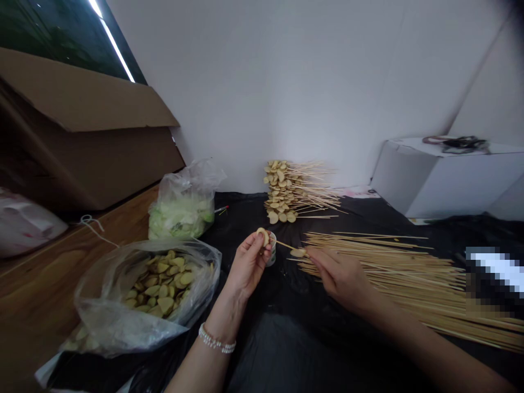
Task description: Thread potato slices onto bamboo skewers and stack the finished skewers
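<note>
My left hand (249, 263) is raised over the black sheet and pinches a pale potato slice (262, 236) between its fingertips. My right hand (339, 275) grips a thin bamboo skewer (284, 244) that carries one slice (298, 252), with the tip pointing left toward the left hand. A small white cup (272, 248) stands just behind the left fingers. To the left lies an open clear bag of potato slices (164, 281). Loose bare skewers (409, 273) lie in a broad pile under and to the right of my right hand.
A stack of loaded skewers (286, 191) rests against the white wall. A bag of green leaves (182, 210) sits behind the potato bag. A cardboard box (82, 131) stands on the wooden surface at left, a white box (442, 174) at right. Black plastic (278, 349) covers the table.
</note>
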Action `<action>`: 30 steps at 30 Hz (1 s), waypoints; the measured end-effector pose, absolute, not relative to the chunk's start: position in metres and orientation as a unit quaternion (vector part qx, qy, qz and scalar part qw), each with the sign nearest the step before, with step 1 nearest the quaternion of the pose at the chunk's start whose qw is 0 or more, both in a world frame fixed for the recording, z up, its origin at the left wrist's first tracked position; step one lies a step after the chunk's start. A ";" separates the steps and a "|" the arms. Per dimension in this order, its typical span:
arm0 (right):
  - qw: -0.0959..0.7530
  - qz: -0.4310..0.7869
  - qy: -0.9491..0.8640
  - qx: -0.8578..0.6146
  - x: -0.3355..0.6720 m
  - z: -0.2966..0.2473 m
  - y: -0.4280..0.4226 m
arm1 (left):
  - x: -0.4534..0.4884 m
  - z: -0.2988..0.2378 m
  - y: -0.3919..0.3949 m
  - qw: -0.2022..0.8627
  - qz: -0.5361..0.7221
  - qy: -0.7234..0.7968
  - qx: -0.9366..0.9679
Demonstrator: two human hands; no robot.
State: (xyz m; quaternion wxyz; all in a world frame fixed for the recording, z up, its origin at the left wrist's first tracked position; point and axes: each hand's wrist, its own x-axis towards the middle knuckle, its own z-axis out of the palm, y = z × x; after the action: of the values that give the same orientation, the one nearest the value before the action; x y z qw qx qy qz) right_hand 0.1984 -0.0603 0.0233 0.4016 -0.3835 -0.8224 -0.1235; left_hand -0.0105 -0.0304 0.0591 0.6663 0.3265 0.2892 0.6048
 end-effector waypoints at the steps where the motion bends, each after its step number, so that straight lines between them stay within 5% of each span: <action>1: 0.399 -0.121 -0.823 -0.386 0.198 0.024 -0.061 | -0.010 0.059 -0.031 0.666 0.604 0.291 0.326; 30: 0.386 -0.110 -0.823 -0.403 0.199 0.023 -0.061 | -0.012 0.060 -0.030 0.633 0.603 0.318 0.366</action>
State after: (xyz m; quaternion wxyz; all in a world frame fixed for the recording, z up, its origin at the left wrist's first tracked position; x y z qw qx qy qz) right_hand 0.1987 -0.0609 0.0228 0.3857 -0.4030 -0.8226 -0.1098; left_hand -0.0121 -0.0301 0.0598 0.6335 0.3657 0.3183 0.6030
